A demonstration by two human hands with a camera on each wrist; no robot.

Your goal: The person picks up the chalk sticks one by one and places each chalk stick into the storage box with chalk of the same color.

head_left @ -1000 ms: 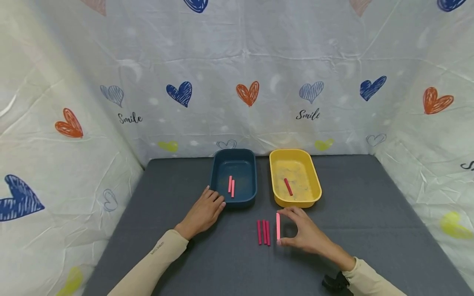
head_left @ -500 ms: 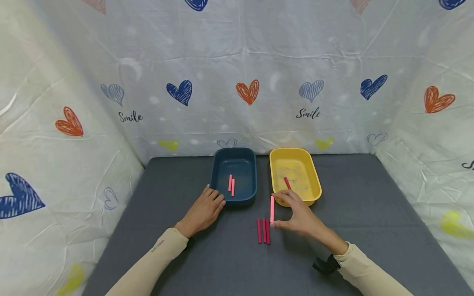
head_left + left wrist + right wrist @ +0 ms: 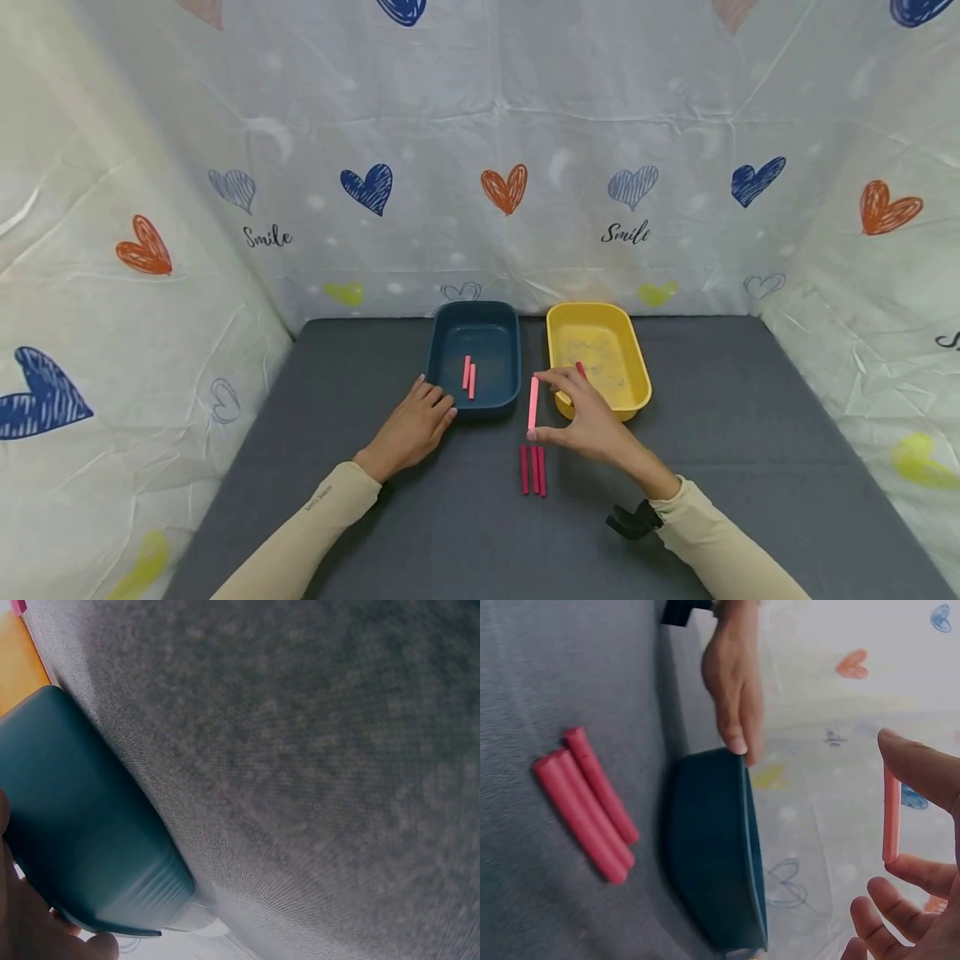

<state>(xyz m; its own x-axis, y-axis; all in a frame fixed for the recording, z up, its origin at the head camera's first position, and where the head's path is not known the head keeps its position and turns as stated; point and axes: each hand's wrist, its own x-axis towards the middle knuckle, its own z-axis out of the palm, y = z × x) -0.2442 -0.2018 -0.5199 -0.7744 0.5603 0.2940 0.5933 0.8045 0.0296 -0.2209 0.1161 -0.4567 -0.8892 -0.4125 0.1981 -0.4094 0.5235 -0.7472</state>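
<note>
pink stick (image 3: 533,402) pinched in right hand (image 3: 588,421)

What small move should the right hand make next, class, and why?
Probably carry the light pink stick a little further left, over the blue tray, and release it. The right hand pinches it by its ends between the trays; the blue tray holds two matching light pink sticks, while the yellow tray holds a darker one.

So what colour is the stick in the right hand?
Light pink stick, pinched by the right hand; head view shows it best.
</note>
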